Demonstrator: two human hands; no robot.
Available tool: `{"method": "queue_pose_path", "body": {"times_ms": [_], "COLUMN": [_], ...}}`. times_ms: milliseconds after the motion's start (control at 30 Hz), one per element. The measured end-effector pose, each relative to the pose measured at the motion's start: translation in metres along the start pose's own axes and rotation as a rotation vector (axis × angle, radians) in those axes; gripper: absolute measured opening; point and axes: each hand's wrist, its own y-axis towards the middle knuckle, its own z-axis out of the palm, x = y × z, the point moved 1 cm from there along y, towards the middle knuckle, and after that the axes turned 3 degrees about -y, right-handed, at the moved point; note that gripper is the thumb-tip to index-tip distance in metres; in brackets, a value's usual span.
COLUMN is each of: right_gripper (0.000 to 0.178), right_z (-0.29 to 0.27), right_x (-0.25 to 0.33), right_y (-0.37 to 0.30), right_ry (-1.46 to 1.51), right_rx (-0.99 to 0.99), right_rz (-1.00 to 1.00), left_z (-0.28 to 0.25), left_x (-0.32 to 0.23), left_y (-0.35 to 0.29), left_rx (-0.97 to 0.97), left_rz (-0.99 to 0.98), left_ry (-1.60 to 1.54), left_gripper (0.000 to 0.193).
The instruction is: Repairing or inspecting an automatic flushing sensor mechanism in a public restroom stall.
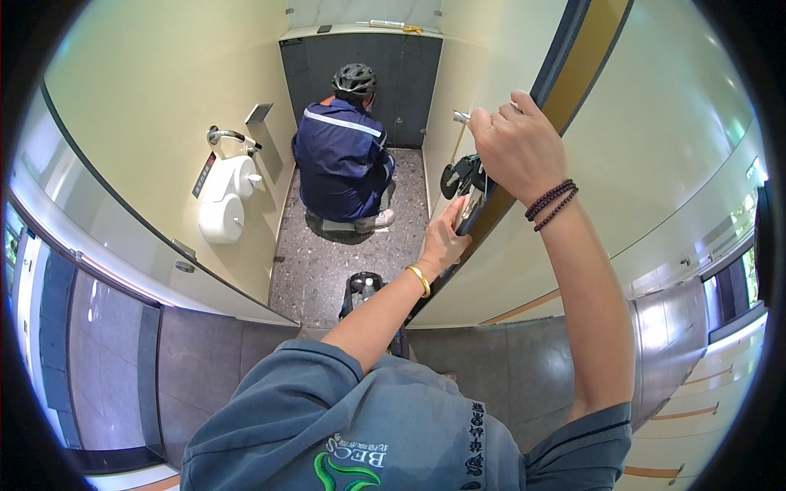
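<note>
My right hand (pixel 520 146) is closed in a raised grip beside the top part of a door edge (pixel 565 65). A short silver piece (pixel 461 117) shows by its fingertips; I cannot tell whether the hand holds it. Below, my left hand (pixel 444 239) grips a door lock (pixel 471 209), a metal piece on the edge of the door. Its thumb and fingers press round this part. Just above it, between the two hands, a black round-ended fitting (pixel 460 176) sticks out from the door. The right palm and whatever lies inside it are hidden.
A person in dark blue overalls and a black helmet (pixel 355 80) crouches inside the stall. Paper dispensers (pixel 223 211) and a metal fitting (pixel 232 139) are on the left wall. A black open bag (pixel 364 286) stands near me. Tools (pixel 393 25) lie on the back ledge.
</note>
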Motion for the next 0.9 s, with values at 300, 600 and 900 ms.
{"method": "queue_pose_path", "body": {"times_ms": [300,600,900], "right_gripper": [0.019,0.019,0.018], "right_z": [0.000,0.000,0.001], "right_x": [0.001,0.000,0.000], "right_y": [0.002,0.002,0.000], "right_ry": [0.010,0.008,-0.002], "right_rx": [-0.012,-0.003,0.009], "right_rz": [-0.002,-0.003,-0.001], "left_z": [-0.001,-0.003,-0.005], "left_x": [0.006,-0.004,-0.013], "left_y": [0.002,-0.001,-0.002], "left_rx": [-0.005,-0.007,-0.009], "left_rz": [0.025,-0.002,-0.039], "left_ry": [-0.025,-0.047,-0.021], "left_gripper": [0.073,0.074,0.073]}}
